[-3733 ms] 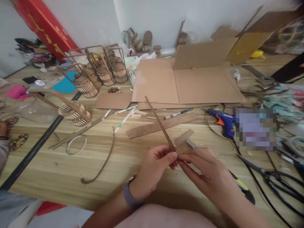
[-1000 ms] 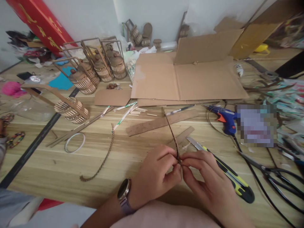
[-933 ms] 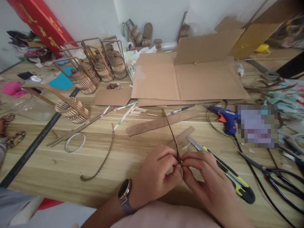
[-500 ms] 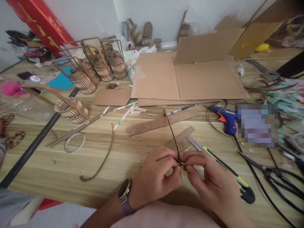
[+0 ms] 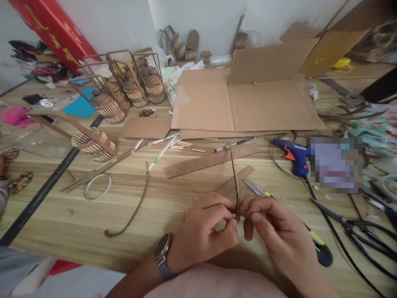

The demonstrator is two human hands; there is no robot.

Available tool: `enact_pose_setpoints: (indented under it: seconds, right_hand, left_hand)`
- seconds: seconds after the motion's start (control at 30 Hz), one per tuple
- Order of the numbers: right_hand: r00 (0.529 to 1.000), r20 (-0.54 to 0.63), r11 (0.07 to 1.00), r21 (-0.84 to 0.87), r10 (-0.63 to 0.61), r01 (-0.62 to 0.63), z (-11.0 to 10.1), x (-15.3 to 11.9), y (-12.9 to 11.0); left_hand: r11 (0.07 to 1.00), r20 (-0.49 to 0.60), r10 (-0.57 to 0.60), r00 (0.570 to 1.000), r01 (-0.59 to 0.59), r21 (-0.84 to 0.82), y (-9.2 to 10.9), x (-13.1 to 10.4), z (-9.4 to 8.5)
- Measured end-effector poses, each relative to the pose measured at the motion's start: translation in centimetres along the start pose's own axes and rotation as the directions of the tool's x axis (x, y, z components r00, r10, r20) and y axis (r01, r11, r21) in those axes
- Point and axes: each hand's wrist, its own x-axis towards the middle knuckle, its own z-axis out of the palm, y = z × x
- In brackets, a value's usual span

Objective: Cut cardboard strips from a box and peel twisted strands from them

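The left hand [image 5: 203, 231] and right hand [image 5: 276, 231] both pinch 1 upright notched cardboard strip [image 5: 235, 178] at its lower end.

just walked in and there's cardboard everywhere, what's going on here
A person sits at a wooden floor covered in craft bits and holds a thin corrugated cardboard strip upright, pinched at its lower end between the left hand and the right hand. A utility knife lies just beyond the right hand, a blue glue gun farther off. Small slatted cardboard baskets stand at the far left, next to flattened cardboard sheets.
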Motion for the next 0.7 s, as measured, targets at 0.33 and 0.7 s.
enact_pose_setpoints:
  seconds: [0.33, 0.7]
  right_hand:
    - [0.953, 0.051, 0.873, -0.389, -0.298, 0.294, -0.1, -0.5, 0.4]
    - [0.954, 0.045, 0.825, -0.491, -0.297, 0.280, -0.1, -1.2, 0.8]
  left_hand:
    - [0.984, 0.086, -0.156, 0.984, 0.147, 0.104, -0.2, 0.3, 0.1]
    - [0.973, 0.160, -0.169, 0.973, 0.139, 0.183, -0.3, -0.1, 0.2]
